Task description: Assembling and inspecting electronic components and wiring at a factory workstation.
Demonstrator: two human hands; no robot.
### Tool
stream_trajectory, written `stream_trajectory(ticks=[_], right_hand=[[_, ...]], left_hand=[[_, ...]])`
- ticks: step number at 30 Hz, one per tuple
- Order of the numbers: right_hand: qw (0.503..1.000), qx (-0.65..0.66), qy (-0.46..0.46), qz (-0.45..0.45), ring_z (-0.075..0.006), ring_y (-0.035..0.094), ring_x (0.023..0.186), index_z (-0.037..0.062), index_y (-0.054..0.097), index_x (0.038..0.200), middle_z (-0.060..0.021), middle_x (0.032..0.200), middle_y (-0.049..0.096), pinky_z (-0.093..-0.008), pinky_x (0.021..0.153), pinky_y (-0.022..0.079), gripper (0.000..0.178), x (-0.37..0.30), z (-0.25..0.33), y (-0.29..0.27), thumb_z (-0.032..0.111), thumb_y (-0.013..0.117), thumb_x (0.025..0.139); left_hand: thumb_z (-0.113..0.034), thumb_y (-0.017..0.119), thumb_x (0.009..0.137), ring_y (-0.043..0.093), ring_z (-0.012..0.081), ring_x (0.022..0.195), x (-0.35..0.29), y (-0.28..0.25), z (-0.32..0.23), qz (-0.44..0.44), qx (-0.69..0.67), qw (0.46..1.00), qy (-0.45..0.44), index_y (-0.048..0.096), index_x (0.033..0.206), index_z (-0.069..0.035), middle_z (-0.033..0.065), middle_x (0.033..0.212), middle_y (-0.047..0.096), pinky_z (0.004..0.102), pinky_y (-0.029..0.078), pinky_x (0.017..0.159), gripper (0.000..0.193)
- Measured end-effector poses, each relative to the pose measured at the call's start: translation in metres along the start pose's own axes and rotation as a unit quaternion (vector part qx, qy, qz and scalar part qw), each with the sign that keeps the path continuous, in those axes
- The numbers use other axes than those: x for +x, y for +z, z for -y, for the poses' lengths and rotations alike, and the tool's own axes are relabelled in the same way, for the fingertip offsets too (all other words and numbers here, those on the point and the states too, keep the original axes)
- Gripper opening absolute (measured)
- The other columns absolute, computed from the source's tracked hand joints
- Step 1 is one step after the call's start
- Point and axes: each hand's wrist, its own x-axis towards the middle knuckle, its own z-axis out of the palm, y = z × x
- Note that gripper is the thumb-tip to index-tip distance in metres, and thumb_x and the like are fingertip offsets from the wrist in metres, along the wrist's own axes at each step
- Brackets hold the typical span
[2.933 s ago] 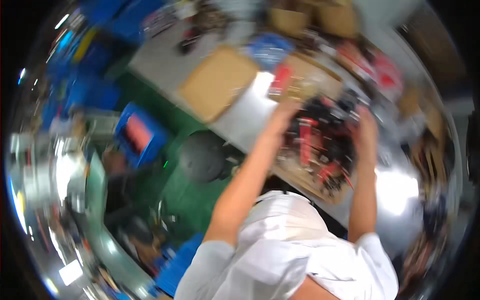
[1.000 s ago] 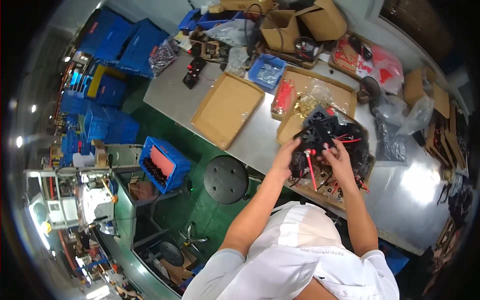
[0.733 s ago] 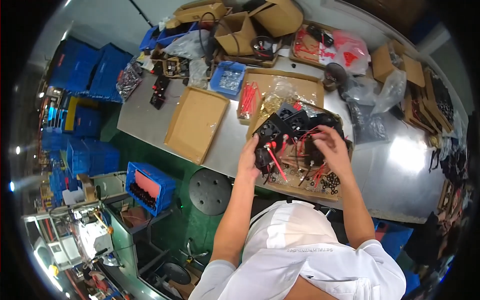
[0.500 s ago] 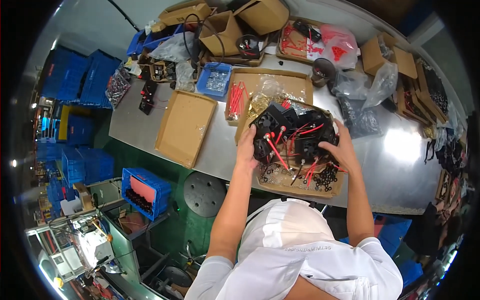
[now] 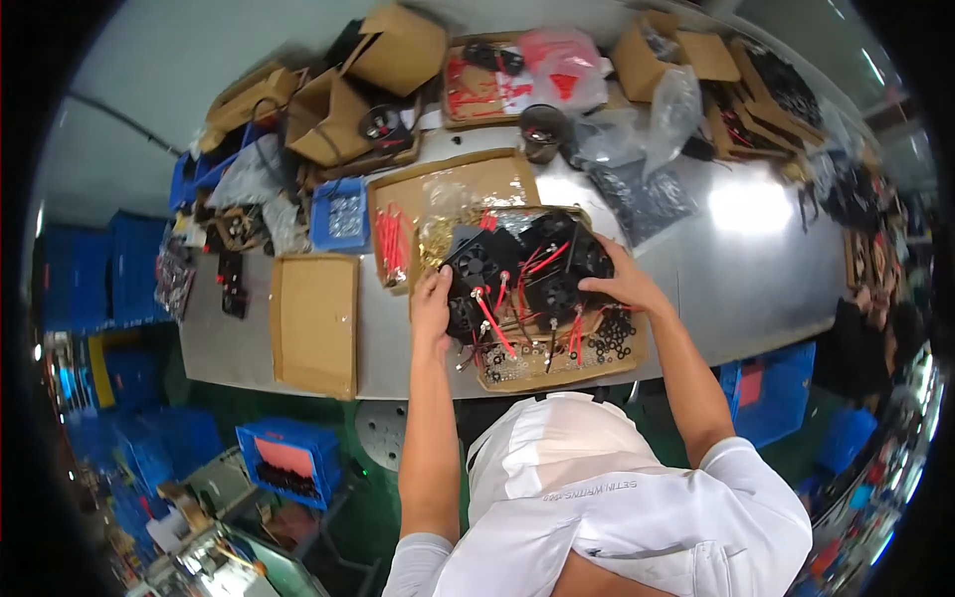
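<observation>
Between my two hands sits a cluster of several black fan units point(image 5: 479, 262) with red and black wires hanging from them. My left hand point(image 5: 431, 306) is closed on the cluster's left side, fingertips against a black housing. On the right, my right hand point(image 5: 629, 281) grips the far units, thumb on top and the other fingers partly hidden behind. Below the cluster is a cardboard tray point(image 5: 567, 378) holding black rings and small shiny metal parts. The cluster covers the tray's middle, and I cannot tell whether it rests on it.
An upright-edged cardboard tray point(image 5: 314, 323) lies to the left. Behind are a box lid with red wires point(image 5: 393, 242), a blue bin of metal parts point(image 5: 339, 214) and a dark cup point(image 5: 542, 132). Plastic bags point(image 5: 637, 199) lie at the right rear. Blue crates point(image 5: 290, 463) stand below the table.
The view has swung, so the table and its boxes appear farther left and turned. Both hands keep their hold on the fan units, with little visible shift against the tray beneath.
</observation>
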Motion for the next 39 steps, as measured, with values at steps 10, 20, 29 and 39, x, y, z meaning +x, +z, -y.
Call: stream_trajectory(ticks=[10,20,29,39], right_hand=[[0.995,0.084,0.044,-0.017,-0.0297,0.053,0.11,0.0,0.037,0.132,-0.0218,0.118,0.054,-0.0364,0.095,0.041,0.097,0.011,-0.038,-0.001,0.043,0.085,0.06],[0.964,0.254,0.047,-0.055,-0.0174,0.054,0.101,-0.0033,0.039,0.129,-0.0101,0.113,0.055,-0.0294,0.091,0.042,0.08,0.02,-0.036,0.001,0.027,0.082,0.068],[0.925,0.374,0.03,-0.055,-0.0174,0.053,0.109,0.0,0.035,0.136,-0.0091,0.125,0.051,-0.0295,0.093,0.043,0.074,-0.002,0.0,-0.029,0.017,0.075,0.076],[0.995,0.103,0.003,-0.017,-0.0303,0.054,0.107,-0.0089,0.036,0.128,-0.0239,0.117,0.053,-0.0354,0.091,0.044,0.102,0.041,0.012,0.003,0.046,0.086,0.058]], left_hand=[[-0.026,0.058,0.093,0.067,0.0208,0.072,0.015,0.001,0.004,0.142,0.019,0.986,-0.087,0.061,0.097,-0.001,0.0103,0.088,0.067,0.034,0.057,0.065,0.026],[-0.022,0.055,0.094,0.067,0.0218,0.078,0.003,0.013,-0.027,0.144,-0.078,0.978,-0.128,0.06,0.106,0.0,0.0116,0.094,0.067,0.034,0.057,0.071,0.026],[-0.019,0.054,0.094,0.066,0.021,0.089,-0.004,0.015,-0.038,0.098,-0.073,0.991,-0.055,0.061,0.108,0.0,0.0103,0.101,0.067,0.0336,0.054,0.079,0.024],[-0.022,0.057,0.094,0.062,0.0153,0.085,-0.013,0.03,-0.032,0.079,-0.008,0.997,-0.009,0.059,0.101,-0.003,0.0052,0.096,0.063,0.0299,0.051,0.075,0.021]])
